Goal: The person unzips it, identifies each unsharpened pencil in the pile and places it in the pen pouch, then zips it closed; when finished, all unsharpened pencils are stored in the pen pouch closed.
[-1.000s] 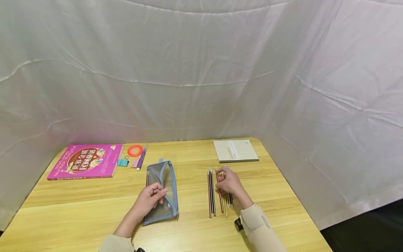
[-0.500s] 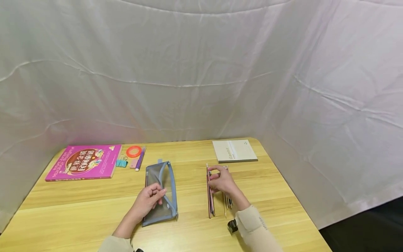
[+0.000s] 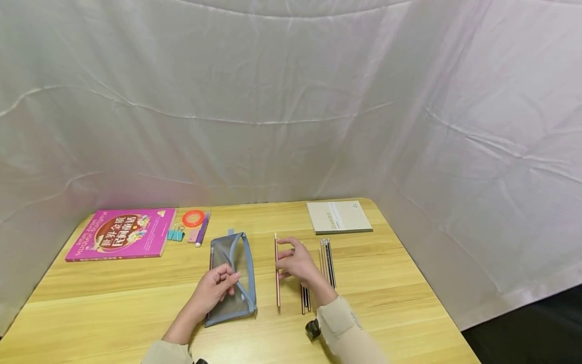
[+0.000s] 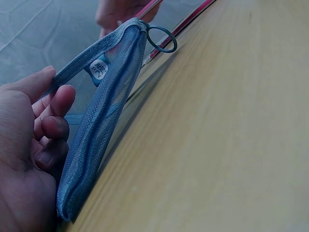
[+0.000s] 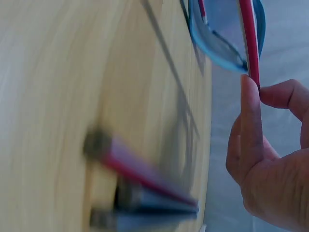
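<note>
A blue-grey mesh pencil case (image 3: 229,307) lies with its zip opening spread. My left hand (image 3: 209,293) pinches the edge of that opening between thumb and fingers, as the left wrist view (image 4: 29,130) also shows. A pencil shows through the mesh along its left side. My right hand (image 3: 299,264) holds a red pencil (image 5: 250,43) between thumb and fingertips, just right of the case. Under and beside the right forearm lie two groups of pencils: some red and dark ones (image 3: 306,302), partly hidden, and others farther right (image 3: 329,260).
At the back left are a pink book (image 3: 127,235), teal binder clips (image 3: 176,235), an orange tape roll (image 3: 193,218), a pink eraser (image 3: 193,235) and a purple marker (image 3: 203,229). A notebook (image 3: 339,217) lies at the back right. Grey cloth (image 3: 273,126) surrounds the table.
My right hand has picked a red pencil from the nearer group and carried it left towards the pencil case. My left hand stays on the case's edge.
</note>
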### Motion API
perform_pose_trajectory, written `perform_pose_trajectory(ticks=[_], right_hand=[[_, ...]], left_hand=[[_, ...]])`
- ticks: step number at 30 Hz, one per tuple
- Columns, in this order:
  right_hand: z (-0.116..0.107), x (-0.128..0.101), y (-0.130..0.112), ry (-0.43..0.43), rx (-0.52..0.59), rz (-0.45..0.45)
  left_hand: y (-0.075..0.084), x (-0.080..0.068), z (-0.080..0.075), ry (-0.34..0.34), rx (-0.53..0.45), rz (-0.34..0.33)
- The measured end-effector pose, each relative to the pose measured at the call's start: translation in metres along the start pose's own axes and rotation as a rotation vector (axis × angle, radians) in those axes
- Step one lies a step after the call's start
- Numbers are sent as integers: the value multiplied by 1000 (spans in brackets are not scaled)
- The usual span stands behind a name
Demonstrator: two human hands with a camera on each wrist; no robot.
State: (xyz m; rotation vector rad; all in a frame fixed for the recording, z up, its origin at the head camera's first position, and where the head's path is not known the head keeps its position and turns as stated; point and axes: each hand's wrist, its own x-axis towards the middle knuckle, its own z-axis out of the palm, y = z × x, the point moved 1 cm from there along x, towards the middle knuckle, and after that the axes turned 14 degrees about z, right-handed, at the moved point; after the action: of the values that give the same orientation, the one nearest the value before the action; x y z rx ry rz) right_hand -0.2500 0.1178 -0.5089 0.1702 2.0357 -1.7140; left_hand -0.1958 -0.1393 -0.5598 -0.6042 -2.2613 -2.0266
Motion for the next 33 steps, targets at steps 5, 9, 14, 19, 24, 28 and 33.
perform_pose_trajectory(ticks=[5, 9, 14, 19, 24, 28, 33], right_hand=[[18, 6, -3, 10, 37, -24], [28, 7, -8, 36, 60, -50], [38, 8, -11, 48, 96, -84], [46, 10, -11, 27, 100, -88], [51, 12, -9, 2, 63, -70], [56, 12, -6, -33, 29, -67], [65, 14, -3, -63, 25, -69]], left_hand=[[0, 1, 0, -2, 2, 5], [0, 1, 0, -4, 1, 6], [1, 1, 1, -3, -1, -8], [2, 1, 1, -4, -1, -15], [2, 1, 1, -2, -6, -19], [2, 1, 1, -5, -10, -21], [2, 1, 0, -10, -6, -18]])
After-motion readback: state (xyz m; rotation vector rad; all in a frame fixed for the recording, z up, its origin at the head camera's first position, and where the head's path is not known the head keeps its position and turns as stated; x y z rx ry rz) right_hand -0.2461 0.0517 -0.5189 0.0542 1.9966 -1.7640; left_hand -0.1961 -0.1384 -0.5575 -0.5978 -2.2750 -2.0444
